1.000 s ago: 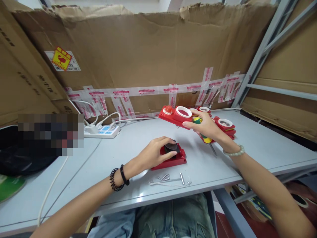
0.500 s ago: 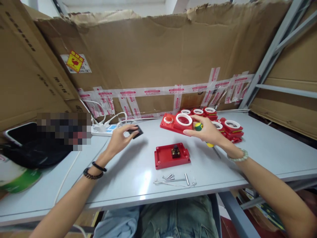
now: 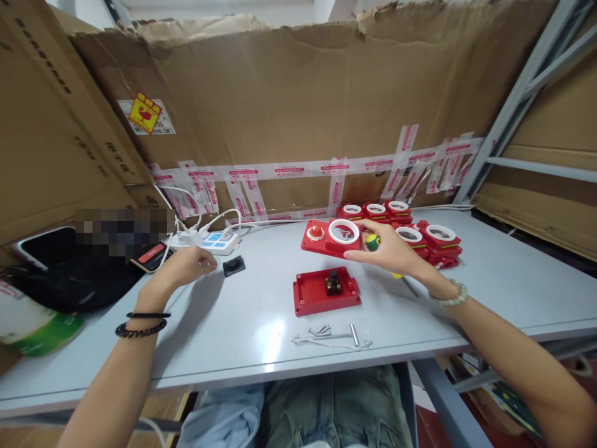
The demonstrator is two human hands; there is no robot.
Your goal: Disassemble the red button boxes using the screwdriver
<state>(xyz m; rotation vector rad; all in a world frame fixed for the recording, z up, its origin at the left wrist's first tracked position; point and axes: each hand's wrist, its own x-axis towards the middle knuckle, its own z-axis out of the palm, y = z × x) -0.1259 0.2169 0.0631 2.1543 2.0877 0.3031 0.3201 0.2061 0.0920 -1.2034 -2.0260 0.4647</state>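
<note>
My right hand (image 3: 390,250) holds a red cover plate (image 3: 332,236) with a white ring and a red button above the table. The same hand also grips a screwdriver with a green and yellow handle (image 3: 373,242). A red base box (image 3: 326,290) with a small black part in its middle lies on the grey table (image 3: 504,280) in front of me. My left hand (image 3: 186,266) hovers loosely curled and holding nothing, just left of a black round part (image 3: 233,266) that lies on the table.
Several screws and a metal pin (image 3: 332,335) lie near the table's front edge. Stacks of red covers (image 3: 410,227) stand at the back right. A white power strip (image 3: 212,241), a phone (image 3: 149,256) and a black bag (image 3: 69,280) are at the left. Cardboard walls surround the table.
My left hand lifted the black round part off the red base, carried it left, set it on the table and let go. My right hand kept hold of the red cover.
</note>
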